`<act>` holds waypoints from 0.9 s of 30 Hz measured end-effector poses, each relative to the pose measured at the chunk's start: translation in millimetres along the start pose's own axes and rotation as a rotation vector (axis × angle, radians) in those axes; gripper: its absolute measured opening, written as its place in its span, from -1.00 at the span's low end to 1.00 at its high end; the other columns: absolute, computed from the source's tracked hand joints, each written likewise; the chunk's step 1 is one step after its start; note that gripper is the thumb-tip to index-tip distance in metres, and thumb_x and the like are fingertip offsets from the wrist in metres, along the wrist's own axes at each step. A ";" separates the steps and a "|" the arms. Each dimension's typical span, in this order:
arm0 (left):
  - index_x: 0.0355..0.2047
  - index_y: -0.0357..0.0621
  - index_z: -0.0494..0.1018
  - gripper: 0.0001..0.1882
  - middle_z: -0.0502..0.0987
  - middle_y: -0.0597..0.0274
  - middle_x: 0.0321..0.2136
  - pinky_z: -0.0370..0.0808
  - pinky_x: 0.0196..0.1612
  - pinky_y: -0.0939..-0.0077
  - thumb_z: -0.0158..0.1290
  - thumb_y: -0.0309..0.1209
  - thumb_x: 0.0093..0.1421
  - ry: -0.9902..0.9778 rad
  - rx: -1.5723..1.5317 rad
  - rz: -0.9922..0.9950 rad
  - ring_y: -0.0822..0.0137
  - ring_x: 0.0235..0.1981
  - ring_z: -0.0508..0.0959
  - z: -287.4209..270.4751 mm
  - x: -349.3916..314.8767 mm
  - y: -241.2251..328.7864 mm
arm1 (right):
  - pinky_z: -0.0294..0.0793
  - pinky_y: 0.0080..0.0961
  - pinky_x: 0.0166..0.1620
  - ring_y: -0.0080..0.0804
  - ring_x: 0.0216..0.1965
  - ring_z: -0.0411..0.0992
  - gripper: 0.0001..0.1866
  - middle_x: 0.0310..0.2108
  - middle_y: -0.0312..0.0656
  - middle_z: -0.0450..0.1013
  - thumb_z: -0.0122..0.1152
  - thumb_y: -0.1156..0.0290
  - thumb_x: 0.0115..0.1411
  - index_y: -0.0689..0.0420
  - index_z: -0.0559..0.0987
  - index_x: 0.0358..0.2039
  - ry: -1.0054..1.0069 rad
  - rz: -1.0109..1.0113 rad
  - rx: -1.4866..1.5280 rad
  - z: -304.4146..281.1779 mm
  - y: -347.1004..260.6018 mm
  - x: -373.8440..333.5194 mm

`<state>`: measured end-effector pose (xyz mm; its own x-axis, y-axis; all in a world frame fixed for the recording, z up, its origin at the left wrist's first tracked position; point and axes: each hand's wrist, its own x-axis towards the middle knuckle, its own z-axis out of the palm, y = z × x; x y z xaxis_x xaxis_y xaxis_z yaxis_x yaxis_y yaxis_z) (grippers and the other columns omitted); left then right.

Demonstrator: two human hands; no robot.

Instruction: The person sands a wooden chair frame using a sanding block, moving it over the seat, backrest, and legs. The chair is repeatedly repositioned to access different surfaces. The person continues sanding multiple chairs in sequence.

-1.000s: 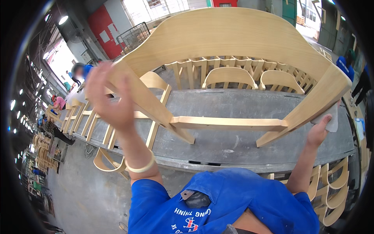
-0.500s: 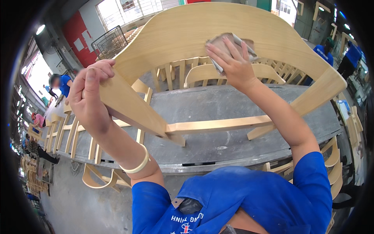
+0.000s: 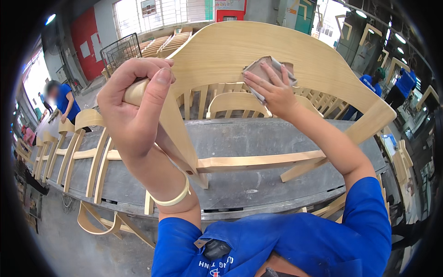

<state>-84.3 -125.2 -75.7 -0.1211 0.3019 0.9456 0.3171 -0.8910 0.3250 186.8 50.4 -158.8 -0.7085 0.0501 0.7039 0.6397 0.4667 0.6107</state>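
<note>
A pale wooden chair back frame (image 3: pixel 217 48) stands upright on the grey table, with a wide curved top panel, two legs and a crossbar (image 3: pixel 258 161). My left hand (image 3: pixel 131 101) is wrapped round the rounded left end of the curved panel, above the left post. Against the inner face of the panel, right of its middle, my right hand (image 3: pixel 277 94) presses a folded brownish-grey sheet of sandpaper (image 3: pixel 263 69). Its fingers lie stretched over the sheet, which partly covers the wood beneath.
The grey table (image 3: pixel 230 138) holds a row of similar frames (image 3: pixel 92 157) at left and another frame (image 3: pixel 240 101) behind. More frames hang below the near edge (image 3: pixel 99 221). Workers in blue stand at far left (image 3: pixel 69 101) and far right (image 3: pixel 404 85). A wire cage (image 3: pixel 121 51) stands behind.
The frame sits lower in view, and its left end is tilted nearer to me along with my left hand. My right hand and the sandpaper remain on the panel, slightly lower in view.
</note>
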 end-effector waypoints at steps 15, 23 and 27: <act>-0.48 -0.33 0.49 -0.89 0.54 0.25 -0.49 0.37 -0.31 0.66 0.17 -0.51 0.07 0.029 -0.022 -0.021 0.51 -0.44 0.45 8.1 1.3 -8.7 | -0.14 0.17 0.31 -0.27 0.39 -0.05 -0.18 0.36 -0.57 0.05 0.34 0.20 -0.05 -0.34 0.27 0.28 -0.221 -0.073 0.072 8.7 9.3 6.6; -0.48 -0.31 0.49 -0.89 0.52 0.31 -0.52 0.35 -0.34 0.68 0.16 -0.51 0.06 0.027 -0.027 0.010 0.54 -0.45 0.43 11.0 4.4 -14.1 | -0.12 0.23 0.27 -0.26 0.37 0.00 -0.21 0.37 -0.50 0.04 0.32 0.25 -0.02 -0.37 0.27 0.27 -0.258 -0.084 0.148 9.0 12.7 6.7; -0.48 -0.32 0.47 -0.89 0.52 0.23 -0.50 0.37 -0.23 0.56 0.13 -0.50 0.09 -0.017 -0.001 0.016 0.44 -0.38 0.47 11.9 7.8 -16.7 | -0.06 0.22 0.27 -0.26 0.37 0.01 -0.21 0.35 -0.53 0.06 0.32 0.25 -0.05 -0.32 0.29 0.26 -0.124 -0.044 -0.012 11.5 15.1 5.3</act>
<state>-79.4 -104.0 -73.7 -0.1002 0.2936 0.9506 0.3176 -0.8960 0.3103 189.2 67.9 -150.0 -0.7670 0.1389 0.6265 0.6102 0.4599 0.6451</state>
